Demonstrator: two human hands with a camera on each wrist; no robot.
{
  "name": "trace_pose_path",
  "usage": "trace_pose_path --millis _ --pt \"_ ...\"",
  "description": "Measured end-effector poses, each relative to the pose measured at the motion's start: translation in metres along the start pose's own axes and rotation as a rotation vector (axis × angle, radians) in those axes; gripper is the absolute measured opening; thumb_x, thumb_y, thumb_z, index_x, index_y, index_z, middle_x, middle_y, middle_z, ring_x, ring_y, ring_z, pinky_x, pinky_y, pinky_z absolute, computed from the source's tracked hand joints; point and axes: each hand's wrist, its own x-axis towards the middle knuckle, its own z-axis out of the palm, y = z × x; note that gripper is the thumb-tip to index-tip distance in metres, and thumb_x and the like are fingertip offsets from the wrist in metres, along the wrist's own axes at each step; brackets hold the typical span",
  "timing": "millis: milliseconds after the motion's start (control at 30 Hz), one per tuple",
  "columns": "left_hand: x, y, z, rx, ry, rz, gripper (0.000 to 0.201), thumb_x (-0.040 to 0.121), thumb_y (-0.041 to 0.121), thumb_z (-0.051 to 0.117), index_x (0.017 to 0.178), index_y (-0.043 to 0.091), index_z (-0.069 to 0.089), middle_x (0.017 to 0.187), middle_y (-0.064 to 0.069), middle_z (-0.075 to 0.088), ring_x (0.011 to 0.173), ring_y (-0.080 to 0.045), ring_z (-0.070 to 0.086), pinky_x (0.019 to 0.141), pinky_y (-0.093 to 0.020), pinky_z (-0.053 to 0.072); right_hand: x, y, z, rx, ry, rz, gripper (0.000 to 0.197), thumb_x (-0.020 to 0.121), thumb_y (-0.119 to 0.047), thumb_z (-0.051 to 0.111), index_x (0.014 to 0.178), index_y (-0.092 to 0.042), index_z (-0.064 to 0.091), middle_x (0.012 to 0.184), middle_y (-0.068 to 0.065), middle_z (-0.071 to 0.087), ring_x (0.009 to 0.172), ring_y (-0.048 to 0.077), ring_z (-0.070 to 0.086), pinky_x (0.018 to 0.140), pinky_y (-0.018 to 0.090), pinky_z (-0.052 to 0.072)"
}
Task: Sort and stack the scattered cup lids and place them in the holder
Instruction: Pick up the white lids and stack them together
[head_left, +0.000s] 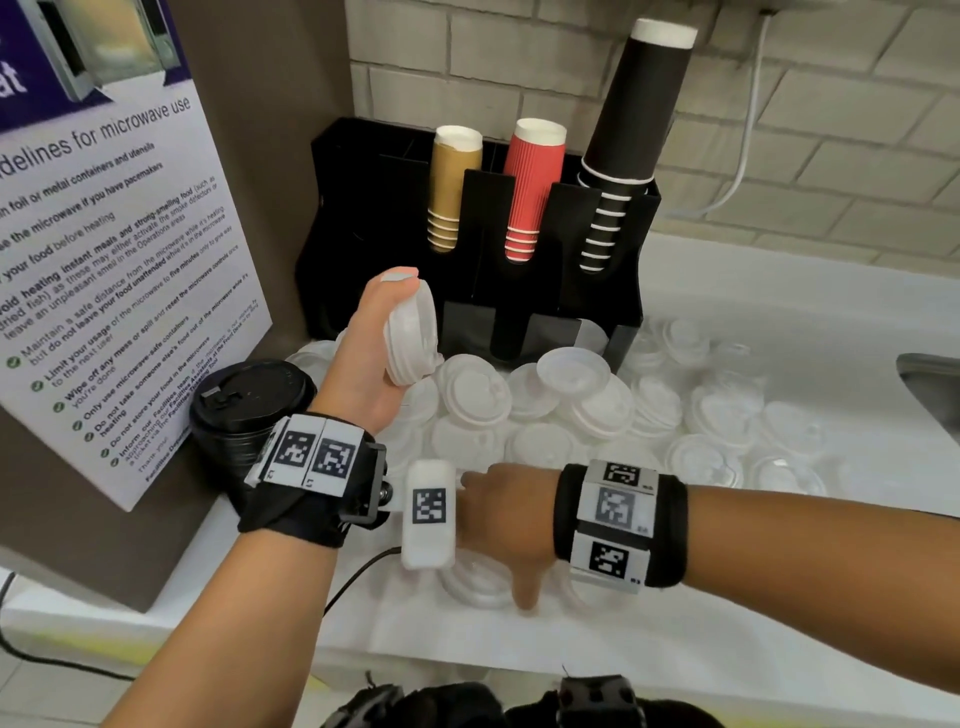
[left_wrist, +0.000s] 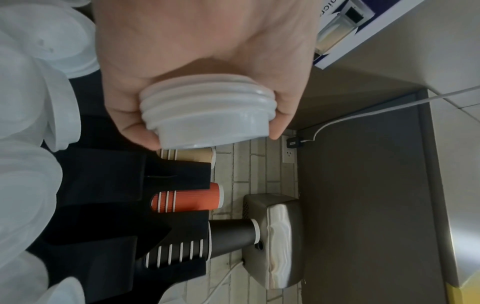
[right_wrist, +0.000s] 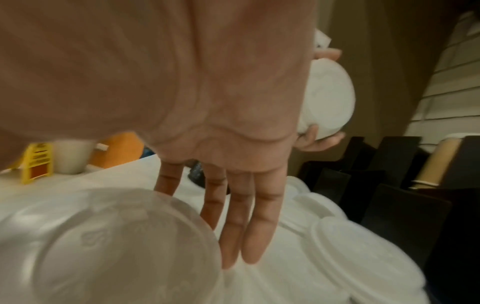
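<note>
We see the left hand (head_left: 374, 343) gripping a short stack of white lids (left_wrist: 207, 115); right hand (right_wrist: 233, 174) spread flat, fingers straight, over loose lids (right_wrist: 116, 246) on the desk (head_left: 779, 291). Holder (head_left: 519, 291) sits just beyond. Risk: misnested stack slipping apart sideways

A pale brick-tiled wall (head_left: 831, 104) backs the white counter (head_left: 779, 312), with a microwave-guidelines poster (head_left: 104, 260) on brown panelling.

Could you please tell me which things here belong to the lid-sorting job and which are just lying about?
Job: stack of white lids in the left hand; scattered white lids; black holder; right hand.

Lying about: black lids; microwave notice; sink.
</note>
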Motion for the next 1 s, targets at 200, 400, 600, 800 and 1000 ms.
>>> trace_pose_path --millis 200,400,600,800,1000 --pt "-0.001 0.014 -0.010 -0.007 0.062 -0.026 0.036 0.070 0.042 0.061 0.103 0.028 0.059 0.100 0.000 0.054 0.082 -0.020 0.056 0.068 -0.033 0.047 -0.037 0.053 -0.022 0.266 0.392 0.126 0.085 0.062 -0.041 0.081 0.130 -0.026 0.034 0.111 -0.002 0.037 0.089 0.022 0.049 0.067 0.035 0.048" --pt "-0.011 -0.004 0.002 0.057 -0.091 -0.165 0.049 0.074 0.049 0.063 0.116 0.023 0.061 0.114 -0.008 0.060 0.092 -0.027 0.063 0.080 -0.043 0.048 -0.061 0.090 -0.026 0.797 0.925 0.196 0.068 0.067 -0.026 0.080 0.122 -0.024 0.040 0.116 0.000 0.043 0.097 0.017 0.053 0.070 0.020 0.051" --pt "-0.015 -0.017 0.014 -0.006 -0.235 -0.219 0.040 0.095 0.053 0.045 0.115 0.030 0.072 0.126 -0.003 0.067 0.114 -0.022 0.065 0.090 -0.047 0.051 -0.049 0.081 -0.027 0.910 1.020 0.143 0.067 0.068 -0.024 0.080 0.121 -0.028 0.040 0.123 0.001 0.044 0.104 0.015 0.056 0.075 0.034 0.057" --pt "-0.013 -0.020 0.016 -0.114 -0.265 -0.218 0.043 0.081 0.058 0.056 0.105 0.029 0.077 0.113 0.000 0.073 0.105 -0.019 0.070 0.074 -0.035 0.059 -0.046 0.078 -0.025 0.853 1.010 0.142 0.071 0.067 -0.021 0.081 0.126 -0.023 0.041 0.123 0.000 0.042 0.108 0.016 0.050 0.078 0.030 0.053" --pt "-0.010 -0.022 0.017 -0.148 -0.217 -0.159 0.041 0.083 0.051 0.060 0.110 0.023 0.074 0.107 -0.003 0.074 0.100 -0.020 0.071 0.071 -0.035 0.058 -0.040 0.078 -0.027 0.866 1.030 0.123 0.072 0.069 -0.019 0.083 0.128 -0.021 0.040 0.124 -0.001 0.041 0.109 0.015 0.050 0.079 0.029 0.055"
